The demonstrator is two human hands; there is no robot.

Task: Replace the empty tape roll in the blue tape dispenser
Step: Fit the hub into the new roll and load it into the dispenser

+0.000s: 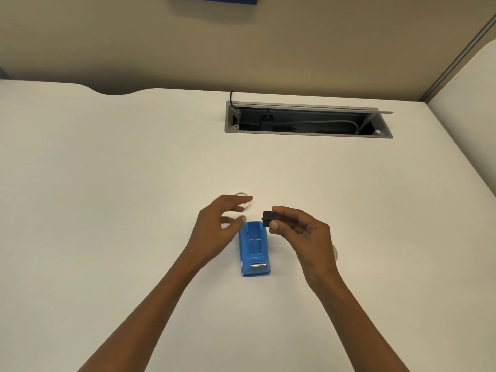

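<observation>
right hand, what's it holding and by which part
The right hand pinches a small black spool hub by its right end, thumb below, fingers above.

Bright, even light washes the white table (pixel 107 183) almost featureless. Faint soft shadows sit under the hands. Table edges bow at 2 and 10 o'clock; detail slightly soft.

Bare white desk (pixel 107 210) surrounds the blue dispenser (pixel 254 248); both sides open.
</observation>
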